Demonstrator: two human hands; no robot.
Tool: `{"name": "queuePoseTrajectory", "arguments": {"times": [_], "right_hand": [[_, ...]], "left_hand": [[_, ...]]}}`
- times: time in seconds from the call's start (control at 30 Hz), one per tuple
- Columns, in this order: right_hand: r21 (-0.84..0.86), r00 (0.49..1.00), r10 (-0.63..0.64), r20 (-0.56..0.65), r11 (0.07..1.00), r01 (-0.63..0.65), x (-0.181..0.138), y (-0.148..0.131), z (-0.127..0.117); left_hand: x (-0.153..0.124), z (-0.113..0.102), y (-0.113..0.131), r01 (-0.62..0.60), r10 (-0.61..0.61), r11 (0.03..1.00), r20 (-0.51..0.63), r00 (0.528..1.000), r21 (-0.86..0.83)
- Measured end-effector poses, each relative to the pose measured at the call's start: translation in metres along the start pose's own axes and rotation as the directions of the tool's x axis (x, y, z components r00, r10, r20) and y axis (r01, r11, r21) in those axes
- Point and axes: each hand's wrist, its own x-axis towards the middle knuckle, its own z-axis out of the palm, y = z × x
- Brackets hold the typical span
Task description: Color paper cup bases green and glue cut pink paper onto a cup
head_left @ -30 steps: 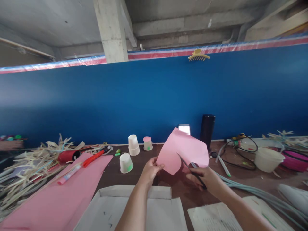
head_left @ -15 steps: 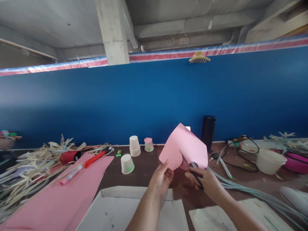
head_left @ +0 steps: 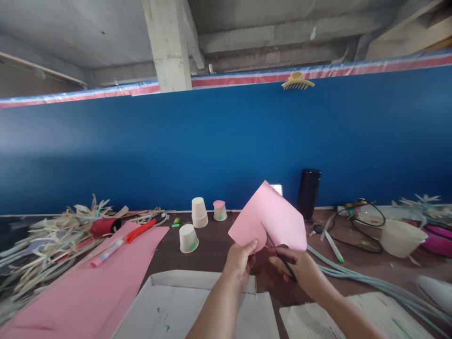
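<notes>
A sheet of pink paper [head_left: 252, 212] is held up above the table and has a slit running into its middle. My left hand [head_left: 242, 261] pinches its lower left edge, thumb on top. In my right hand [head_left: 293, 263] is a pair of black scissors [head_left: 280, 254], fingers wrapped round the handles. The blades point up and left and lie in the slit; how far apart they are I cannot tell. Below the hands lies a white open box [head_left: 187, 306].
Paper cups [head_left: 189, 238] stand left of the sheet. A larger pink sheet [head_left: 84, 292] bears a glue stick [head_left: 108, 253] beside a heap of pale strips [head_left: 67, 235]. On the right are a black flask [head_left: 309, 194], pale blue cords [head_left: 374, 282] and a white tub [head_left: 402, 238].
My left hand has shifted its grip, its thumb now lying further over the paper. The sheet's left corner has swung slightly left. The scissors stay in my right hand at the slit.
</notes>
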Motion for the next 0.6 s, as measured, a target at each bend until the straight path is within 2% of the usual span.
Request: {"name": "queuePoseTrajectory", "arguments": {"times": [0.23, 0.6], "right_hand": [[-0.056, 0.999, -0.037, 0.014, 0.998, 0.037, 0.001, 0.003, -0.003], [-0.054, 0.999, 0.039, 0.007, 0.998, -0.038, -0.001, -0.003, -0.005]], "left_hand": [[-0.001, -0.001, 0.003, -0.012, 0.013, 0.998, -0.01, 1.0, 0.063], [0.0, -0.006, 0.006, -0.009, 0.009, 0.997, 0.001, 1.0, 0.081]]}}
